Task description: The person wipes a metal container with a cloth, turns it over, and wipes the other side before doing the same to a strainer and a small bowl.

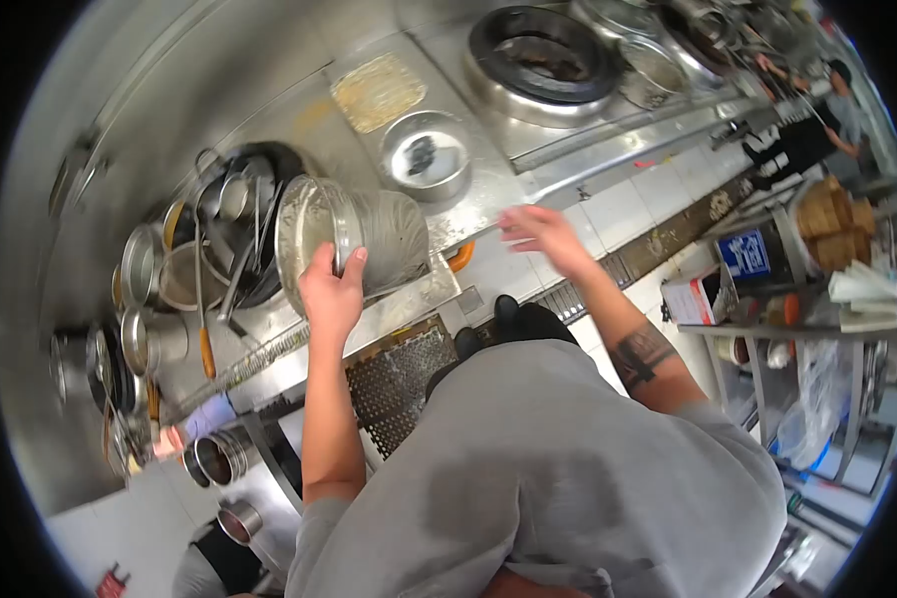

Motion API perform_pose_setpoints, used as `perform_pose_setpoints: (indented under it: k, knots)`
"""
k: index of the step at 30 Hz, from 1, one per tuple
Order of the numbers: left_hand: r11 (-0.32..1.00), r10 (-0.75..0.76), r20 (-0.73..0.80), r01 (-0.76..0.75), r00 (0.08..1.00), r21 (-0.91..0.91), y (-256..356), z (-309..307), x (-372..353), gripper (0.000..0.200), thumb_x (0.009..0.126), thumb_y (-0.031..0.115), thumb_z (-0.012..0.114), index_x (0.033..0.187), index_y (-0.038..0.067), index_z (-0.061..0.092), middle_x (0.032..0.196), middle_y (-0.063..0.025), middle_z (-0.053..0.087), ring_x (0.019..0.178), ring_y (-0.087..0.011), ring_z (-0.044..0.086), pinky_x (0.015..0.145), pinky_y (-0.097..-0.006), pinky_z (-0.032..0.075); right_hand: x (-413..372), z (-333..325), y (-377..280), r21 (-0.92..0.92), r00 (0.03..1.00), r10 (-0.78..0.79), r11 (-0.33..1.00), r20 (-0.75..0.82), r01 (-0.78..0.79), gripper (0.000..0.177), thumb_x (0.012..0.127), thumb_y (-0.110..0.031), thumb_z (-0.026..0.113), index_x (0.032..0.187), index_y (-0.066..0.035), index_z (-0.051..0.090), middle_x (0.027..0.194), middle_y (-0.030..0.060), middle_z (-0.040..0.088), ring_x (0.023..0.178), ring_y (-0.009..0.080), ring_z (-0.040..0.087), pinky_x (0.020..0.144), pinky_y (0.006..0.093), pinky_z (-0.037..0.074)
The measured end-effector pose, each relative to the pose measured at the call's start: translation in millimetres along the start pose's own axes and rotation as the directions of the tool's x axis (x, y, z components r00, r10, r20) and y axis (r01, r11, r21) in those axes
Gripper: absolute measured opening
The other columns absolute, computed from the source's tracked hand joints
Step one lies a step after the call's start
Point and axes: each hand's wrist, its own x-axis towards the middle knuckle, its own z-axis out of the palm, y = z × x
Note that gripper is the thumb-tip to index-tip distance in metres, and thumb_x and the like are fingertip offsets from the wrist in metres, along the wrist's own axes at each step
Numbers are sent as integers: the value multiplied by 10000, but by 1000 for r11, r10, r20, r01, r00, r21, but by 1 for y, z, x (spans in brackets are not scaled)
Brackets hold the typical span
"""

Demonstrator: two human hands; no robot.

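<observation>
My left hand (332,291) grips the rim of a large round metal pot (389,231), with the thumb on one side of the edge. The pot is tipped over, its wide rim facing left, above the front of the steel counter (498,189). Nothing is in my right hand (546,237), which is held out in the air past the counter edge, fingers extended and a little blurred. Behind the pot a round metal basin (427,183) sits on the counter with a dark patch inside it. A pale, greasy-looking square sheet (379,92) lies beyond the basin.
Woks, strainers and ladles crowd the counter to the left, including a wooden-handled tool (207,349). A black-ringed wok burner (543,62) is at the back. A shelf (767,329) with boxes stands right. Other people (817,130) are at far right and lower left.
</observation>
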Motion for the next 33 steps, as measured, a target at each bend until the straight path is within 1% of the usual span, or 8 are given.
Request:
perform_pose_setpoints:
  k: [7,10,17,22,27,28,29,33]
  knots:
    - [582,773,280,-812,570,46,112,58,23,96,794,130,700,881,101,672,873,-100,692,847,-306,690,765,-446,553,-24,65,-124,365,987,119,919,111,-152,717,1015,-445,625,1463,79,428,1453,243,490,1123,342,663,904,465,614]
    - [435,883,226,-898,411,-70,151,108,36,81,812,113,624,863,98,685,863,-66,675,854,-273,675,847,-409,531,2,-2,-89,514,987,68,858,-148,18,227,934,-63,560,1044,123,632,1044,186,672,976,272,694,794,412,609]
    - [389,921,146,-875,361,-289,207,164,50,189,768,65,657,956,69,681,1097,-93,626,1157,-299,575,1074,-463,439,59,-155,-99,615,898,-26,720,-439,321,446,890,26,483,1310,167,435,1323,270,555,1172,427,623,991,548,593]
    - [843,479,381,-535,791,51,101,195,70,281,787,85,681,1063,28,689,1171,-129,654,1126,-329,620,1005,-449,493,146,-337,-144,411,682,-200,668,-704,621,645,861,97,409,1494,152,299,1498,310,428,1351,520,464,1135,713,420]
    - [976,55,362,-126,931,178,53,176,31,136,890,112,634,980,22,683,1063,-149,667,977,-381,654,856,-468,542,252,-530,-164,291,520,-65,768,-852,571,404,1041,-188,505,1206,158,634,1187,278,680,1079,430,675,919,571,624]
    - [977,-17,342,-57,940,207,53,174,21,118,892,112,635,959,27,680,1032,-153,668,950,-382,657,834,-477,543,251,-533,-169,-421,471,-377,907,-798,13,541,954,-342,639,1168,155,650,1146,287,692,993,410,697,825,534,628]
    - [974,-77,332,0,940,228,54,173,10,101,893,112,637,938,32,678,1000,-157,669,924,-383,660,811,-486,545,243,-539,-173,-813,605,-556,270,-570,-517,708,867,-496,773,1129,153,667,1105,296,705,907,389,719,732,496,632]
    - [965,-209,301,147,931,217,79,174,-11,157,931,152,623,1014,50,709,973,-154,672,918,-388,664,823,-474,545,289,-656,-125,-839,526,-780,-4,-337,-543,961,703,-937,579,868,1,703,932,224,711,904,418,711,776,515,570]
